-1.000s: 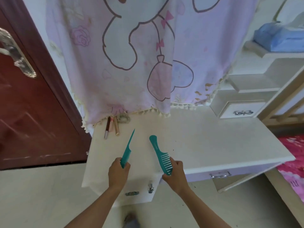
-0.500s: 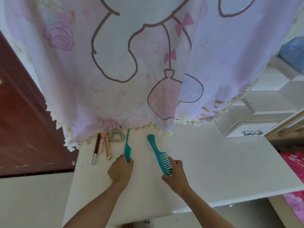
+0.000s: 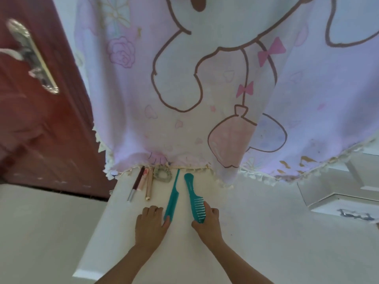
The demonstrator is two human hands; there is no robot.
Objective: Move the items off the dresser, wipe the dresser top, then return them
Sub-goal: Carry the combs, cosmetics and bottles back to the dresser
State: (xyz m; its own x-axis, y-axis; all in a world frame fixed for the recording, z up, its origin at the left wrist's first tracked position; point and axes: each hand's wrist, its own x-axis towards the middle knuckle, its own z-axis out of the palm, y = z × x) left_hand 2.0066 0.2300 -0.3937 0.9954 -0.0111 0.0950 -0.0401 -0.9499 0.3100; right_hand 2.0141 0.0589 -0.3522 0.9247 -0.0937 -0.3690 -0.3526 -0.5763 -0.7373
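The white dresser top (image 3: 256, 232) fills the lower middle of the head view. A teal tail comb (image 3: 172, 193) lies flat on it, its thin tip pointing at the curtain hem. My left hand (image 3: 151, 222) rests at its wide end, thumb on the comb and fingers curled on the surface. Just right of it lies a teal wide-tooth comb (image 3: 193, 198), parallel to the first. My right hand (image 3: 208, 220) pinches its toothed end. Three slim cosmetic sticks (image 3: 141, 184) and a pale scrunchie (image 3: 163, 175) lie at the back left.
A pink cartoon-print cloth (image 3: 205, 78) with a fringed hem hangs over the dresser's back. A dark red door (image 3: 30, 119) with a metal handle (image 3: 32, 56) stands at the left. A small white drawer box (image 3: 338, 206) sits at the right. Pale floor (image 3: 41, 232) lies left of the dresser.
Both hands have carried the combs forward and down to the back of the dresser top, beside the scrunchie. The combs now lie flat. My head has moved closer.
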